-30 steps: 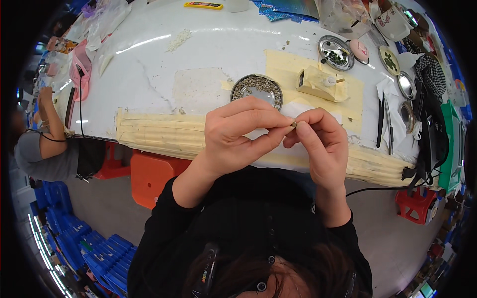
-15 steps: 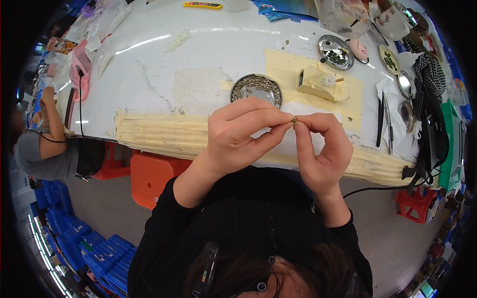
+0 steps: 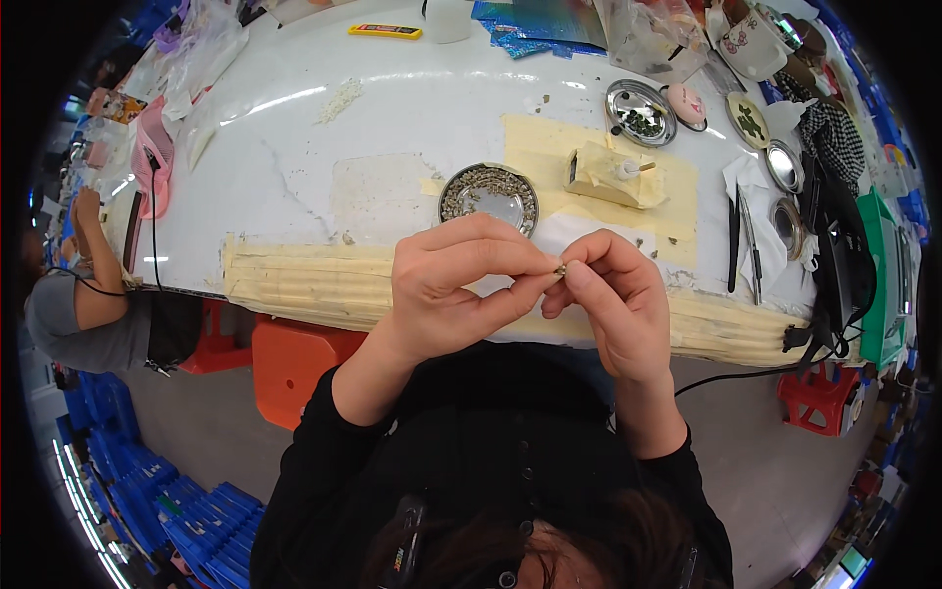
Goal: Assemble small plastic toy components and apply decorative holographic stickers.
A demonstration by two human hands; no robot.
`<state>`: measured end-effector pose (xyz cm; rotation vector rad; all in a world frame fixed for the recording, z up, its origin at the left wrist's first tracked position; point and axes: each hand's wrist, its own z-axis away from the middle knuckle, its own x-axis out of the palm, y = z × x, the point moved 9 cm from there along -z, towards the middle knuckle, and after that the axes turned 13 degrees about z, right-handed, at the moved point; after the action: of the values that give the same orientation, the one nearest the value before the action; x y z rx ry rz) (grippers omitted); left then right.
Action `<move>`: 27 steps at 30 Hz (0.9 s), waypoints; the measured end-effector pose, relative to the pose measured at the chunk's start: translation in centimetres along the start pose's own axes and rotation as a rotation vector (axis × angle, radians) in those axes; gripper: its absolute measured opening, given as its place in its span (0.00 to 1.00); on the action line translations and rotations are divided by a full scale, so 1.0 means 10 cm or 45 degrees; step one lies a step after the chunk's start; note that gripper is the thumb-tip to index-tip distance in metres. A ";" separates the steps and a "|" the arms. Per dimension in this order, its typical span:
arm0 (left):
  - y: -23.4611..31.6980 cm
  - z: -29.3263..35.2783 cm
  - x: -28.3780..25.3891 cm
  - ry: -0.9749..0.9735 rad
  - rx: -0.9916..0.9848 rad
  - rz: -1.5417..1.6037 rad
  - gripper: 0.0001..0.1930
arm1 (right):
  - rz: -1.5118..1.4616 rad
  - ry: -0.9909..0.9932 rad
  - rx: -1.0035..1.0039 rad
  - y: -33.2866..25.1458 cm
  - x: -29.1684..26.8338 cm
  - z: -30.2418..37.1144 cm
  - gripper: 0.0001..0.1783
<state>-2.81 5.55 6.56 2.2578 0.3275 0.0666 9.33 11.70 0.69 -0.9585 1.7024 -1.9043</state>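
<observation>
A tiny brownish-gold piece, too small to name, sits between the fingertips of both hands above the table's front edge. My left hand pinches it between thumb and forefinger. From the other side, the thumb and forefinger of my right hand press against it. Just beyond my left hand stands a round metal dish with many small grey-brown pieces around a bare middle. Behind my right hand, a block wrapped in cream tape carries a white nozzle-like tip.
Black tweezers and a slim metal tool lie at right on white tissue. Farther back is a metal dish of dark green pieces. A yellow cutter lies at the far edge. A co-worker's arm shows at left.
Both hands have come slightly lower in the picture, and the right fingers have curled in more around the tiny piece. The whole view has shifted a little.
</observation>
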 end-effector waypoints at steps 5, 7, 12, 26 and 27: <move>0.05 0.02 0.04 -0.005 0.096 -0.209 0.11 | 0.898 0.406 -0.574 -0.38 -0.02 0.12 0.03; 0.06 0.03 0.04 0.014 0.114 -0.262 0.11 | 1.145 0.481 -0.733 -0.52 0.05 0.15 0.04; 0.05 0.03 0.05 -0.011 0.112 -0.225 0.12 | 0.741 0.362 -0.441 -0.28 -0.07 0.08 0.03; 0.04 0.01 0.00 -0.006 0.035 -0.111 0.12 | 0.170 0.087 -0.085 -0.03 -0.02 -0.02 0.03; 0.04 0.01 0.01 0.003 0.055 -0.149 0.12 | 0.288 0.174 -0.138 -0.08 -0.05 0.00 0.03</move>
<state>-2.64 5.21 6.78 2.2765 0.4657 0.0006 9.73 12.19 1.36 -0.6531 1.9193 -1.7800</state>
